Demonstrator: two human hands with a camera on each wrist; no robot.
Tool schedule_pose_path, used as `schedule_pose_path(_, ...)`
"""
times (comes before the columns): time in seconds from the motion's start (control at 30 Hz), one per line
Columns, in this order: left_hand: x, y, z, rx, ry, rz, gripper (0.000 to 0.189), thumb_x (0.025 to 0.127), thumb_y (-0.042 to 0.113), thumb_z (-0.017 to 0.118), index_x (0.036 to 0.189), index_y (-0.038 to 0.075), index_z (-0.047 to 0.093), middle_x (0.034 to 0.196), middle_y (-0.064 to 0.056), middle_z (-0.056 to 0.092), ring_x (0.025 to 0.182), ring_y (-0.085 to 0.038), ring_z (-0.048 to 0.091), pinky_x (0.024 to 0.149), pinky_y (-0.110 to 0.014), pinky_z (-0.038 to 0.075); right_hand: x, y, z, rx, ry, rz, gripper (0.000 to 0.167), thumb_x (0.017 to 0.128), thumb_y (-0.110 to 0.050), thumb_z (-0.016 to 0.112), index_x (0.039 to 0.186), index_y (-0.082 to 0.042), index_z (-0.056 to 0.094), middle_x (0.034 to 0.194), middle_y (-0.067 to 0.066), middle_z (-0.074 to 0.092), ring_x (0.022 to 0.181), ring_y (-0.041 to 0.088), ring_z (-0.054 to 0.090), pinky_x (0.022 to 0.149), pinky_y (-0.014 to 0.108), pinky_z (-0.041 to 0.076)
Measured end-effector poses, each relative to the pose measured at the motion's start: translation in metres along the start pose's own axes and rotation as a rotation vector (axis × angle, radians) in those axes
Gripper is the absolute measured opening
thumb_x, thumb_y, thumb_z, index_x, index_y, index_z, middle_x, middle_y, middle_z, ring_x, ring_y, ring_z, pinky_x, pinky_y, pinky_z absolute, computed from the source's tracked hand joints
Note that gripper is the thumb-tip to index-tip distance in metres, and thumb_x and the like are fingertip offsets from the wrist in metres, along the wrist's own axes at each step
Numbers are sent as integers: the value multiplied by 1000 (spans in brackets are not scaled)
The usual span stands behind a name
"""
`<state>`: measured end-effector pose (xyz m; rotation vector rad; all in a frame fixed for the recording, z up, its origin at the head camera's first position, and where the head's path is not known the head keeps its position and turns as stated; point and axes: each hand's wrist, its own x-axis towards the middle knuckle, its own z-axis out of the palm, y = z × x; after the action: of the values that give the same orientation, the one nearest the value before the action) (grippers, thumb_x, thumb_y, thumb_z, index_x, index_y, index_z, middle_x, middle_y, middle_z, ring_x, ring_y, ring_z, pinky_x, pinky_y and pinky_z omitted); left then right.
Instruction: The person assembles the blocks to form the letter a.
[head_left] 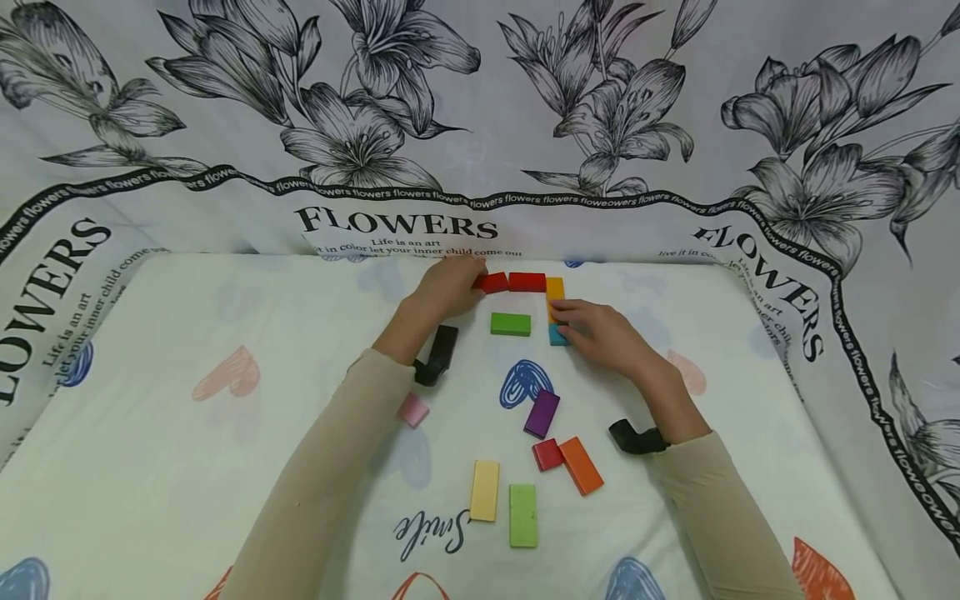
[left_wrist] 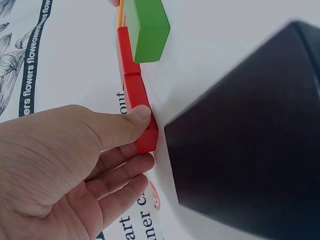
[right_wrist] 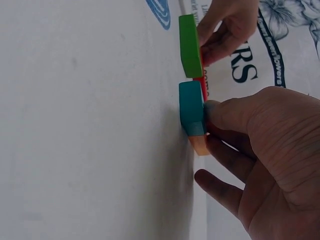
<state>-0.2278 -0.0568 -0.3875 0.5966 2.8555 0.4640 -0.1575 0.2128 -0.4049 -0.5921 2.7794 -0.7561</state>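
Observation:
My left hand (head_left: 448, 287) pinches a red block (head_left: 493, 283) at the left end of a row. In the left wrist view its thumb lies on top of that block (left_wrist: 147, 140), with the fingers at its outer side and end. A second red block (head_left: 527, 282) adjoins it. At the row's right end a yellow-orange block (head_left: 555, 289) runs toward me, with a small blue block (head_left: 557, 335) against its near end. My right hand (head_left: 603, 333) holds the blue block (right_wrist: 191, 105) by thumb and fingers; some fingertips are hidden. A green block (head_left: 511, 324) lies inside the corner.
Nearer me lie a purple block (head_left: 542, 414), a small red block (head_left: 547, 454), an orange block (head_left: 582, 466), a pale yellow block (head_left: 484, 491) and a light green block (head_left: 522, 516). A pink block (head_left: 412, 410) is beside the left forearm. Patterned cloth (head_left: 300, 467) covers the table.

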Motion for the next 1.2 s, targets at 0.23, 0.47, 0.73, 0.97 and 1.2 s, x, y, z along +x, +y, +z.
schedule_pose_path(0.23, 0, 0, 1, -1, 4, -1, 28, 100, 14, 71, 127, 5, 72, 120, -11, 73, 106, -28, 61, 104, -40, 53, -1, -1, -1, -8, -6, 3, 42, 106, -15, 63, 146, -6, 62, 157, 11, 59, 153, 37, 47, 125, 56, 39)
schedule_pose_path(0.47, -2, 6, 1, -24, -6, -21, 35, 102, 18, 69, 134, 5, 69, 130, -12, 71, 110, -28, 61, 107, -41, 52, -3, 0, -3, -21, 8, -16, 41, 106, -13, 62, 146, -5, 62, 156, 13, 60, 152, 38, 48, 125, 57, 39)
schedule_pose_path(0.73, -16, -1, 3, 30, -24, -49, 54, 104, 29, 65, 152, 6, 56, 154, -14, 58, 136, -30, 58, 119, -46, 49, -1, 1, -1, 3, 3, -23, 40, 106, -13, 62, 145, -4, 62, 156, 12, 60, 153, 37, 48, 126, 56, 39)
schedule_pose_path(0.97, -42, 3, -3, -18, -8, -46, 54, 104, 30, 67, 151, 6, 57, 154, -17, 57, 140, -33, 57, 118, -51, 50, 1, -1, -1, -11, -8, -16, 41, 106, -15, 62, 146, -6, 62, 156, 11, 59, 153, 36, 47, 126, 56, 39)
schedule_pose_path(1.2, -62, 15, -1, -19, 0, -1, 54, 102, 30, 71, 151, 10, 59, 144, -13, 63, 133, -30, 61, 115, -47, 53, 0, 0, -2, 3, -14, 7, 42, 107, -16, 62, 147, -7, 61, 157, 10, 58, 154, 36, 45, 126, 57, 37)
